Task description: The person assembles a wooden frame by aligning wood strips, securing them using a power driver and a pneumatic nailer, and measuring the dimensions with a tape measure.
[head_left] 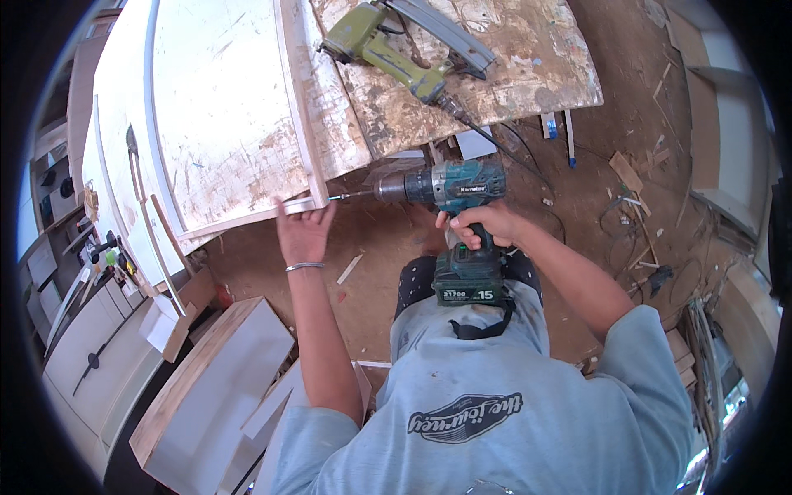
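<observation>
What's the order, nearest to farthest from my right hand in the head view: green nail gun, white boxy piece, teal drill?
1. Teal drill, gripped in your right hand.
2. Green nail gun, ahead on the worn worktop, left of that hand.
3. White boxy piece, at the picture's lower left.

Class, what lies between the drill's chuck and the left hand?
In the head view, a slender bit leads from the chuck toward the pale frame's corner. Whether they touch is unclear.

Teal-black drill (pixel 469 186), olive nailer (pixel 403 68), pale-blue shirt (pixel 561 392)
</observation>
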`<state>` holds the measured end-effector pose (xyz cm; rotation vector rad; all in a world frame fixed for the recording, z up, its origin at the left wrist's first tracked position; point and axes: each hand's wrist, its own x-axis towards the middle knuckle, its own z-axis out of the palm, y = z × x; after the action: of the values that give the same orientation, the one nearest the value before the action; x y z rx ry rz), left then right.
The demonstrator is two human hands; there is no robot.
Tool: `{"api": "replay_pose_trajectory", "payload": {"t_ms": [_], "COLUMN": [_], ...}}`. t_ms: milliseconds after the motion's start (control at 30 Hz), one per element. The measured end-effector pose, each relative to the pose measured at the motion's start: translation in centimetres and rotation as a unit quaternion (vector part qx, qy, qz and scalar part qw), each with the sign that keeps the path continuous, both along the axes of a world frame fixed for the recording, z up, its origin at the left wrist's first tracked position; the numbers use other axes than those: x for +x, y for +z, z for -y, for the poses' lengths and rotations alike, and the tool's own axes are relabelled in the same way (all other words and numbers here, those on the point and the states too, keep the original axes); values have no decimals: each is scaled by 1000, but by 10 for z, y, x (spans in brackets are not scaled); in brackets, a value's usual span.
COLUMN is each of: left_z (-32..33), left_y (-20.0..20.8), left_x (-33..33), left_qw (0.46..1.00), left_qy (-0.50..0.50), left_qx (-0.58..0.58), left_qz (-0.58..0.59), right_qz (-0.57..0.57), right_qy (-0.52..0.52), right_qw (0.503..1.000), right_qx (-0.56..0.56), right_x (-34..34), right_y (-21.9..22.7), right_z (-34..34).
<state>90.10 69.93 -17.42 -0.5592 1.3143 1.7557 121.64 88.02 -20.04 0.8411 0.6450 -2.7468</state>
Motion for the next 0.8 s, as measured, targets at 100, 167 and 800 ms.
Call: {"api": "replay_pose_trajectory", "payload": {"t_ms": [100, 167, 800], "left_z": [-13, -20, -15], "left_y": [-1, -13, -60], "left_x": [-25, -37, -46], "left_qw": [984, 979, 960], "left_qy": [123, 156, 260], "left_qx": [-129, -118, -76], "left_qz": [-10, -56, -74], "right_qz": [9, 8, -4], "right_qy": [6, 13, 23], "right_qw": [1000, 999, 999], "right_qx": [-19, -32, -40], "right_x": [-1, -3, -8], "right_y": [-3, -4, -14], "right_z": [0, 1, 22]}}
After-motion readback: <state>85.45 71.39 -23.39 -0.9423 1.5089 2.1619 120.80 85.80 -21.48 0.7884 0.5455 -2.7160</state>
